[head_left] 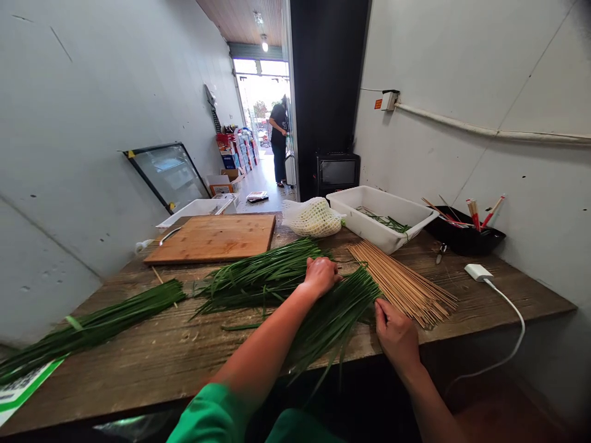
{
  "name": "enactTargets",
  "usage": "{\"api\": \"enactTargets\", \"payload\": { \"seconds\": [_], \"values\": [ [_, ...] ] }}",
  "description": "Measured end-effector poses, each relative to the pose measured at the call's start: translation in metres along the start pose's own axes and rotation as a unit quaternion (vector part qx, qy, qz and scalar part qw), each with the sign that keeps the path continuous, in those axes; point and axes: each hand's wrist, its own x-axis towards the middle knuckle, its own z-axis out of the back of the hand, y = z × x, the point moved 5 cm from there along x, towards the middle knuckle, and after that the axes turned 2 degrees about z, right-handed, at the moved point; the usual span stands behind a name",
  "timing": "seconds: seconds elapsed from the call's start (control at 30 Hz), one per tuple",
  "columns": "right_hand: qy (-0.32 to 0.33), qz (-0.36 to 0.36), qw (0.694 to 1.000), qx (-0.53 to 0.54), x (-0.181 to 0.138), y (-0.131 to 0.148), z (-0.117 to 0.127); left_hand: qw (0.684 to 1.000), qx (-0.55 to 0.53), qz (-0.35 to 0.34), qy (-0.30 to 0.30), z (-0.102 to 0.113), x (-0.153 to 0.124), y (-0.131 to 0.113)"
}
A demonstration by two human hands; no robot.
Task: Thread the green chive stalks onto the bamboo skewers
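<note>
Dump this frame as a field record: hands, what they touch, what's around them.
left hand: curled, resting on loose bundle of long flat green leaves; grip unclear
right hand: fingers at that bundle's right edge, beside pile of thin pale bamboo skewers
other leaves: second bundle mid-table, third bundle far left
behind: rectangular wooden cutting board, white mesh bag, white plastic tub, black tray
right: white plug adapter with cable
support: worn wooden table
background: person standing in doorway
</note>
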Motion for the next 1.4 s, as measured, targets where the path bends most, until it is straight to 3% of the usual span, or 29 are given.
{"api": "enactTargets", "payload": {
  "seconds": [0.17,0.33,0.47,0.67,1.2,1.4],
  "values": [
    [-0.007,0.009,1.0,-0.001,0.0,-0.001,0.0,0.999,-0.021,-0.019,-0.018,-0.005,0.001,-0.008],
    [-0.009,0.008,1.0,0.002,-0.001,-0.001,-0.001,0.997,-0.043,-0.011,-0.064,0.004,0.001,-0.014],
    [0.0,0.003,1.0,0.002,-0.001,-0.002,-0.001,0.995,-0.075,-0.017,-0.06,0.005,0.003,-0.014],
    [-0.003,0.006,1.0,0.009,0.001,0.001,0.001,0.988,-0.12,-0.011,-0.098,0.004,0.005,-0.011],
    [-0.002,0.0,1.0,0.012,0.0,-0.001,0.0,0.95,-0.307,-0.009,-0.055,0.0,0.01,-0.009],
    [-0.003,0.002,1.0,0.012,0.0,0.001,0.001,0.95,-0.306,0.001,-0.065,0.001,0.01,-0.008]
  ]
}}
